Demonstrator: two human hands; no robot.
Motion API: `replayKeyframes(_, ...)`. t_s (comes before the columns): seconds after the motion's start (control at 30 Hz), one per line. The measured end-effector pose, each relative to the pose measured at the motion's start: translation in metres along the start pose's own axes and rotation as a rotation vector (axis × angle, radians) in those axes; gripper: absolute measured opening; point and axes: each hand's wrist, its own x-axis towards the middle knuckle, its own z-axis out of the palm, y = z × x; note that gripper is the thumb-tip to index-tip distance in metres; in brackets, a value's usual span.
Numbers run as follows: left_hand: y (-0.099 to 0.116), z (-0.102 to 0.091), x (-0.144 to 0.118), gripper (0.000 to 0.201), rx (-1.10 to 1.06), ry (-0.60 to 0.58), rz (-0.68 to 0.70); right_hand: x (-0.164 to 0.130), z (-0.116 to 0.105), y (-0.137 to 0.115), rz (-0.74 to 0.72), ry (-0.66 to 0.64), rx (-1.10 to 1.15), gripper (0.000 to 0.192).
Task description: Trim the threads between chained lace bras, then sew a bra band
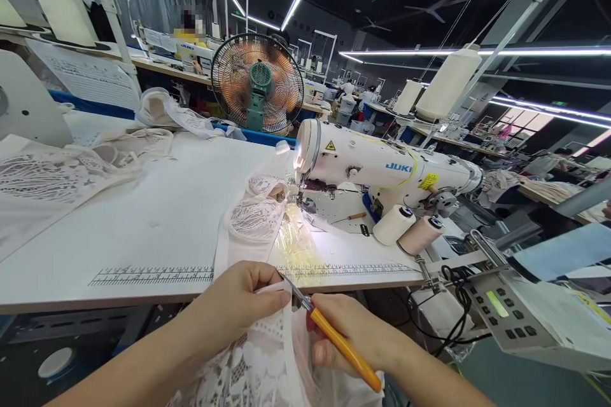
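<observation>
Hands on lace garment [267,356] at table [143,216] edge.
L hand [233,308] pinches lace shut; R hand [356,334] clamped on orange-handled tool [334,337], tip at seam, near sewing machine [382,168].

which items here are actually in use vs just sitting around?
In use:
- left hand pinching the white lace garment
- right hand holding the orange-handled tool, tip at the lace
- sewing machine, lace under its lit head

Lying about:
- lace pile
- thread cones
- fan
- control panel
</observation>
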Motion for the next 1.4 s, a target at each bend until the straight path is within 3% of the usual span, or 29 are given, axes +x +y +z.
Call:
replayKeyframes(0.3, -0.003, -0.005, 0.001, 0.015, -0.136, -0.031, -0.056, -0.002, 0.007, 0.001, 0.041, 0.033, -0.054, 0.05)
replayKeyframes(0.63, -0.008, -0.012, 0.003, 0.029, -0.037, -0.042, -0.031, 0.004, 0.021, 0.007, 0.155, 0.137, 0.025, 0.044)
replayKeyframes(0.8, -0.007, -0.014, -0.003, 0.031, 0.072, 0.01, 0.071, -0.004, 0.016, 0.001, 0.018, 0.32, 0.246, 0.04)
replayKeyframes(0.93, -0.008, -0.018, -0.007, 0.03, 0.11, 0.041, 0.121, -0.016, 0.01, -0.021, -0.104, 0.332, 0.387, 0.035)
replayKeyframes(1.1, -0.008, -0.017, -0.017, 0.021, 0.193, 0.187, 0.24, -0.019, 0.006, -0.037, -0.018, 0.223, 0.071, 0.049)
replayKeyframes(1.27, -0.01, -0.013, -0.027, 0.021, 0.387, 0.32, 0.261, -0.012, 0.004, -0.019, 0.108, 0.336, -0.347, 0.05)
replayKeyframes(1.4, -0.01, -0.01, -0.029, 0.016, 0.465, 0.358, 0.291, -0.012, 0.002, -0.017, 0.165, 0.345, -0.478, 0.051)
